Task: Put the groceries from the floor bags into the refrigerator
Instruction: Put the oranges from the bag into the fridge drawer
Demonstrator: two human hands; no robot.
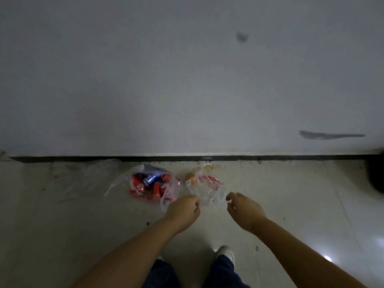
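Two clear plastic bags lie on the pale tiled floor by the wall. The left bag (149,183) holds several red cans and a blue one. The right bag (204,187) holds an orange fruit (191,177) and red packets. My left hand (184,210) hovers at the near edge of the right bag with its fingers curled; whether it pinches the plastic is unclear. On the other side of that bag, my right hand (243,210) reaches in with fingers apart and holds nothing. No refrigerator is in view.
A grey-white wall (187,80) with a black skirting strip (187,158) rises just behind the bags. An empty crumpled clear bag (83,175) lies at left. A dark round object (376,175) sits at the right edge. My feet (225,253) stand below the hands.
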